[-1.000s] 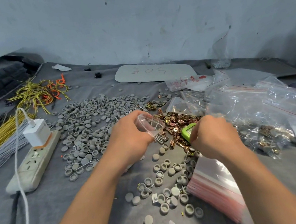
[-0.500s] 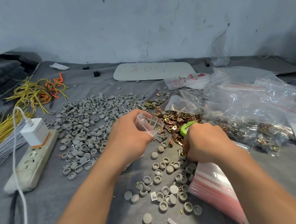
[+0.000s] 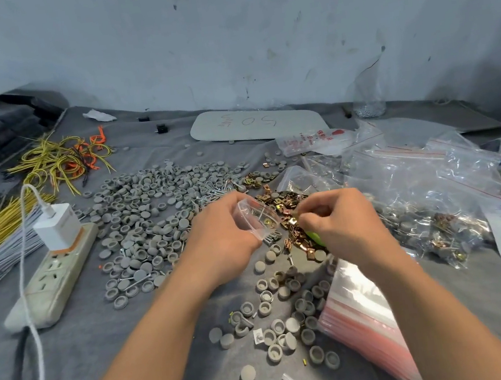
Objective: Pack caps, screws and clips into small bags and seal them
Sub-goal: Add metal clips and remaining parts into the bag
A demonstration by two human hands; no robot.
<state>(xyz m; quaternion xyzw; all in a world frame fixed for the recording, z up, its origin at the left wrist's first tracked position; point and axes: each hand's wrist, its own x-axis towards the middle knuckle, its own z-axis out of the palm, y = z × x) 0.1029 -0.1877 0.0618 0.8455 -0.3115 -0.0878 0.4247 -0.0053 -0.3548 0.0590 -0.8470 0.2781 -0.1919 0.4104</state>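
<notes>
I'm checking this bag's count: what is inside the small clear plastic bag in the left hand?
Through the small clear plastic bag, gripped by the left hand, one brass-coloured metal clip shows near its mouth. The hand covers part of the bag, so further contents cannot be told.

The person's arms are bare as far as the view shows them; the left forearm (image 3: pixel 155 346) and the right forearm (image 3: pixel 443 308) are long, smooth and slender, broad at the lower edge of the picture and narrowing toward the wrists; the left hand (image 3: pixel 221 241) and the right hand (image 3: pixel 343 225) are bare as well, with rounded knuckles; creases mark the right hand's finger joints; the fingernails are too small to make out.
</notes>
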